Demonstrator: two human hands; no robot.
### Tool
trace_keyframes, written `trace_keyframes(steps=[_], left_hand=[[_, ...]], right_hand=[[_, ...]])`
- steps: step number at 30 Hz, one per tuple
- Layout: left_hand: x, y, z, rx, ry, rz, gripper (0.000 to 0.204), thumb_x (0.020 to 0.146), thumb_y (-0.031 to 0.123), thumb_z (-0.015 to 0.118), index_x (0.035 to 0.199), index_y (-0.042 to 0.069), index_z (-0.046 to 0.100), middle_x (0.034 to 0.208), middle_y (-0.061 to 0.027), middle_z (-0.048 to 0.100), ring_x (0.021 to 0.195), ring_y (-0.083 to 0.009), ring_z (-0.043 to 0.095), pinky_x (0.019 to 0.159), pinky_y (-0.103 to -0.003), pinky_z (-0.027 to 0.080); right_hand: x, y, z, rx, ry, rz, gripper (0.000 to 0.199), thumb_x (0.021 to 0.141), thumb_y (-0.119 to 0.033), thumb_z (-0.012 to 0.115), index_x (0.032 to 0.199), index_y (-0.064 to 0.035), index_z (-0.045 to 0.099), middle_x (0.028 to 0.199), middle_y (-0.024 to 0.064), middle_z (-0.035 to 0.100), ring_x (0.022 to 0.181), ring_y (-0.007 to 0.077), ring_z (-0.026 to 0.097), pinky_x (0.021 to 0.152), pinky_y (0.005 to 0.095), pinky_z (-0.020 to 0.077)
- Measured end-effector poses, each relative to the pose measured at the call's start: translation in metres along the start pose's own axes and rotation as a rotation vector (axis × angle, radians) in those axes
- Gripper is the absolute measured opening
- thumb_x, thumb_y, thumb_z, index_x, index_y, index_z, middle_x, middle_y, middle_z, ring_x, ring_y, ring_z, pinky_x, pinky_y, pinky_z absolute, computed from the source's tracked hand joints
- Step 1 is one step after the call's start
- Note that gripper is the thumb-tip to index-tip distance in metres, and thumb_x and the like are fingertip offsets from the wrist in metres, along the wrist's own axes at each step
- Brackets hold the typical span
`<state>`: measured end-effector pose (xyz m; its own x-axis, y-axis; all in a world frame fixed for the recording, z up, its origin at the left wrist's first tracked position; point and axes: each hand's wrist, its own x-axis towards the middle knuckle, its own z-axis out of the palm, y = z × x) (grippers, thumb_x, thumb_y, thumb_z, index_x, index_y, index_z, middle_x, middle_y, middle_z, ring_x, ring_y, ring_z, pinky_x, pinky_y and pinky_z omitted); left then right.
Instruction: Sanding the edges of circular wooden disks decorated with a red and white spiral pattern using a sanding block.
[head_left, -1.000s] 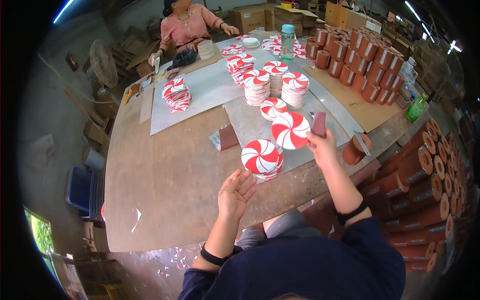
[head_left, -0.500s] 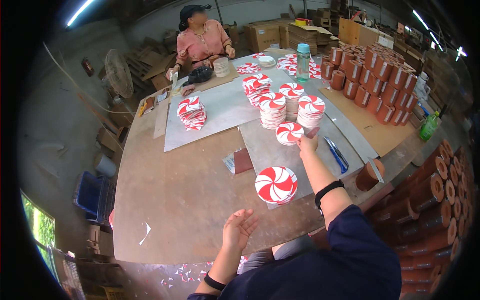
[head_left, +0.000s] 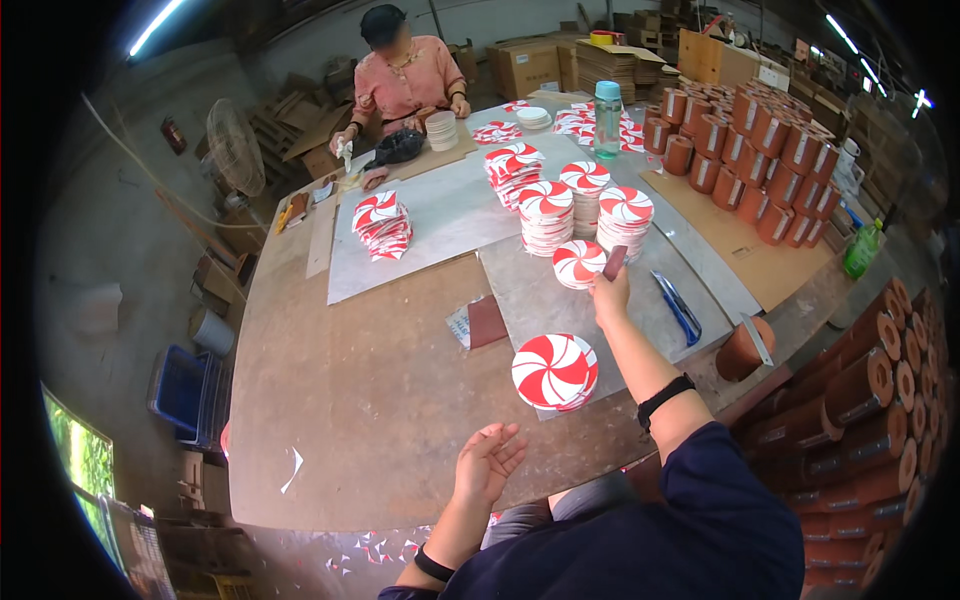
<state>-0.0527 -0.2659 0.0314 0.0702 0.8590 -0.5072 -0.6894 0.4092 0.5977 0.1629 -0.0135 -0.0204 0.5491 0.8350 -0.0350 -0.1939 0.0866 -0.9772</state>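
My right hand (head_left: 611,294) reaches out over the grey board, fingers closed on a small reddish-brown piece of sandpaper (head_left: 615,263). Just beside it is a short stack of round discs (head_left: 579,264) topped with a red and white swirl. Behind stand taller stacks of the same discs, among them the swirl stack (head_left: 546,202) and its neighbour (head_left: 626,208). Near the front edge lies a larger-looking swirl disc pile (head_left: 555,371). My left hand (head_left: 490,461) hovers in front of that pile, palm up, fingers loosely apart, with nothing in it.
A reddish-brown sandpaper sheet (head_left: 488,322) lies mid-table. A blue utility knife (head_left: 677,309) and a brown roll (head_left: 745,350) are to the right. Many brown rolls (head_left: 777,160) stand behind a bottle (head_left: 607,120). Across the table, a person (head_left: 408,80) works beside white discs (head_left: 441,132).
My right hand has shifted slightly, and the sandpaper piece now points up more steeply beside the short stack. Across the table, the person's head has turned downward. My left hand has barely moved.
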Motion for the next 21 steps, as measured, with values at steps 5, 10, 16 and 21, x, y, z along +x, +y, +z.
trace_keyframes(steps=[5, 10, 16, 21], left_hand=[[0.001, -0.002, -0.003, -0.003, 0.011, -0.010, 0.012, 0.084, 0.010, 0.041, 0.094, 0.006, 0.046, 0.097, -0.0110, 0.056, 0.084, -0.0257, 0.057, 0.070, -0.034, 0.048], [-0.001, -0.003, 0.001, 0.037, -0.004, -0.010, 0.011, 0.084, 0.012, 0.041, 0.094, 0.009, 0.046, 0.097, -0.0076, 0.056, 0.086, -0.0262, 0.056, 0.071, -0.034, 0.047], [-0.002, 0.002, 0.008, 0.078, -0.017, 0.036, 0.012, 0.084, 0.014, 0.042, 0.094, 0.009, 0.046, 0.097, -0.0081, 0.055, 0.086, -0.0251, 0.056, 0.071, -0.032, 0.047], [0.010, 0.016, 0.019, 0.169, -0.023, 0.161, 0.014, 0.084, 0.013, 0.043, 0.096, 0.007, 0.045, 0.099, -0.0088, 0.054, 0.086, -0.0225, 0.056, 0.072, -0.030, 0.046]], right_hand=[[-0.012, -0.018, 0.001, 0.141, -0.056, 0.043, 0.029, 0.077, 0.000, 0.050, 0.105, -0.0023, 0.040, 0.093, 0.0074, 0.049, 0.071, 0.0141, 0.051, 0.058, 0.0267, 0.0456], [-0.009, -0.017, -0.009, 0.096, -0.151, 0.071, 0.032, 0.078, 0.000, 0.049, 0.108, -0.0031, 0.039, 0.096, 0.0083, 0.049, 0.076, 0.0144, 0.052, 0.061, 0.0268, 0.0460], [-0.021, -0.031, -0.017, 0.239, -0.204, 0.090, 0.030, 0.077, -0.002, 0.050, 0.105, -0.0026, 0.040, 0.094, 0.0070, 0.051, 0.075, 0.0138, 0.053, 0.063, 0.0268, 0.0447], [-0.064, -0.078, -0.051, 0.246, -0.372, 0.162, 0.035, 0.078, -0.006, 0.051, 0.111, -0.0036, 0.038, 0.101, 0.0051, 0.049, 0.090, 0.0196, 0.055, 0.074, 0.0343, 0.0432]])
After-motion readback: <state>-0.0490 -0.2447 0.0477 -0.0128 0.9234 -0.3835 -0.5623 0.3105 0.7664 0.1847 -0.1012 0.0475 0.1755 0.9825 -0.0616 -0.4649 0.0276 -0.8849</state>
